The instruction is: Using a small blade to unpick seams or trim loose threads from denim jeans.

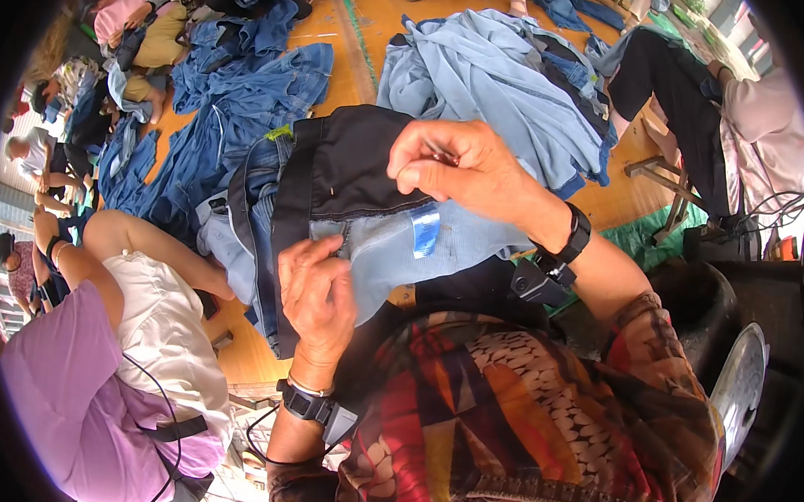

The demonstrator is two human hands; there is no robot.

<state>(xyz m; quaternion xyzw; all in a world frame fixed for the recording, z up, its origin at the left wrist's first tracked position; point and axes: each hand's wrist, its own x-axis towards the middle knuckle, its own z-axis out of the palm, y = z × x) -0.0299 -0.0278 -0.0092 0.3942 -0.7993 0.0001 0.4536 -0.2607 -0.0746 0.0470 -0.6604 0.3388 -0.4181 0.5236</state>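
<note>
Your left hand [318,288] is clenched on the lower edge of a denim garment [368,205] that you hold up in front of your chest, thumb and fingers pinching the pale blue inside of the cloth just left of a small blue label [425,230]. Your right hand [460,164] sits above it, fingertips pressed together on the dark waistband part of the same garment; something small and thin may be pinched there, but you cannot tell what. Both wrists carry black bands with small devices. The garment hangs over your lap, not on any table, and your patterned sleeves come in from the lower edge. Beyond it the room has an orange wooden floor [339,60] with a green line painted along it. A heap of dark blue jeans [238,91] lies on that floor to your left, and a heap of light blue garments [499,76] lies straight ahead, just behind your right hand. A person in a lilac top [64,380] sits close on your left, another in black trousers [678,101] sits on a stool at your right, and more people sit along the far left edge.
</note>
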